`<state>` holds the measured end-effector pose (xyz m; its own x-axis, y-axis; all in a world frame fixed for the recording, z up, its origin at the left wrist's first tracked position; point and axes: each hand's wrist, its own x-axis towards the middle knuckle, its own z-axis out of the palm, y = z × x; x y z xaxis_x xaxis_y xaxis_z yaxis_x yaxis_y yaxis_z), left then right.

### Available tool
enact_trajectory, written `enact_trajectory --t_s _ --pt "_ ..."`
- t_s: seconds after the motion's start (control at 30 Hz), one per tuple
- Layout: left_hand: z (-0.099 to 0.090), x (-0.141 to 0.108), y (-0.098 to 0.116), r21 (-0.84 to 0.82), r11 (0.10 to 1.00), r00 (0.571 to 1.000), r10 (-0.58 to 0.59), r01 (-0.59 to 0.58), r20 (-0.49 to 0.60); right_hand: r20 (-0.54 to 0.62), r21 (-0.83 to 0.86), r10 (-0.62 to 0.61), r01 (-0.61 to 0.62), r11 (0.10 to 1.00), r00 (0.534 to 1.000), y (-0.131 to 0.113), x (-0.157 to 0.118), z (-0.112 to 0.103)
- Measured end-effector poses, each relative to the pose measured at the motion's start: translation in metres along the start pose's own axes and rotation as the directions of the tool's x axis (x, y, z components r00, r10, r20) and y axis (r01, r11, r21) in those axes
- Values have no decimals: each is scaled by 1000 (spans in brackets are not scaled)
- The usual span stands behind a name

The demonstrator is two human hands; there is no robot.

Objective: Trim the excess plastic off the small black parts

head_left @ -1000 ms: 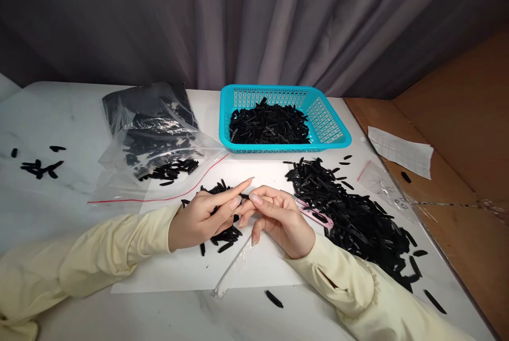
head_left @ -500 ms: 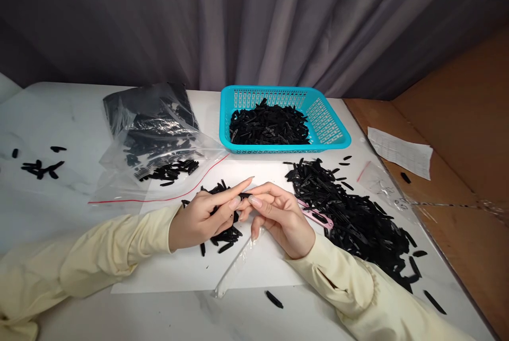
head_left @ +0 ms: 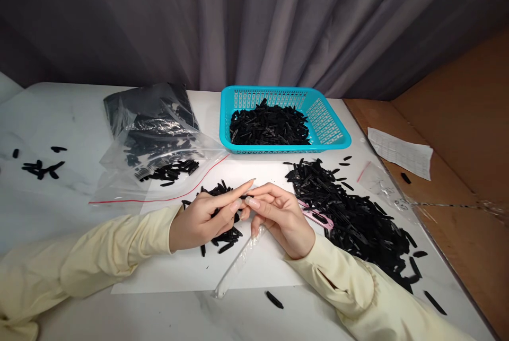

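Above a white paper sheet (head_left: 167, 272), my left hand (head_left: 204, 221) and my right hand (head_left: 284, 219) meet at the fingertips. Both pinch one small, narrow black piece (head_left: 247, 197), mostly covered by the fingers. Tucked in the lower fingers of my right hand is a slim white strip in clear plastic (head_left: 236, 269), slanting down to the left. A small heap of black pieces (head_left: 228, 237) lies beneath and behind my left hand. To the right of my right hand, a pink flat tool (head_left: 324, 220) lies partly under a large heap of similar black pieces (head_left: 358, 224).
A blue basket (head_left: 286, 148) holding black pieces stands at the back. Left of it lies a clear zip bag (head_left: 159, 123) with black pieces inside and at its mouth. Loose pieces (head_left: 42, 168) lie far left. Cardboard (head_left: 449, 171) with a paper slip (head_left: 401, 152) borders the right.
The fingertips have shifted very slightly around the black piece. Everything else stays where it was.
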<state>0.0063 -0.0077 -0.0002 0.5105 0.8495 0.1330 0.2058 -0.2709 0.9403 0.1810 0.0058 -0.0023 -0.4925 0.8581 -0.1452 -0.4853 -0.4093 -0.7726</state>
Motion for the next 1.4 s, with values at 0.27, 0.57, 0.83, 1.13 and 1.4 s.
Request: enact_trajectory --t_s 0.27,0.57,0.83,1.13,1.4 --pt "0 0 3 7 1000 999 -25 25 23 -53 -48 -32 30 998 998 0 -2 1" --pt "1 0 3 51 998 999 34 -34 6 -57 -96 -33 27 995 998 0 -2 2" --pt "2 -1 1 59 998 1000 20 -18 -23 -63 -82 -2 -3 997 998 0 -2 3" --pt "2 -2 -1 52 999 1000 10 -9 -18 -38 -83 29 -32 996 999 0 -2 2" --pt "-4 9 9 -254 916 950 -309 312 50 -105 -434 -258 189 881 960 -45 7 2"
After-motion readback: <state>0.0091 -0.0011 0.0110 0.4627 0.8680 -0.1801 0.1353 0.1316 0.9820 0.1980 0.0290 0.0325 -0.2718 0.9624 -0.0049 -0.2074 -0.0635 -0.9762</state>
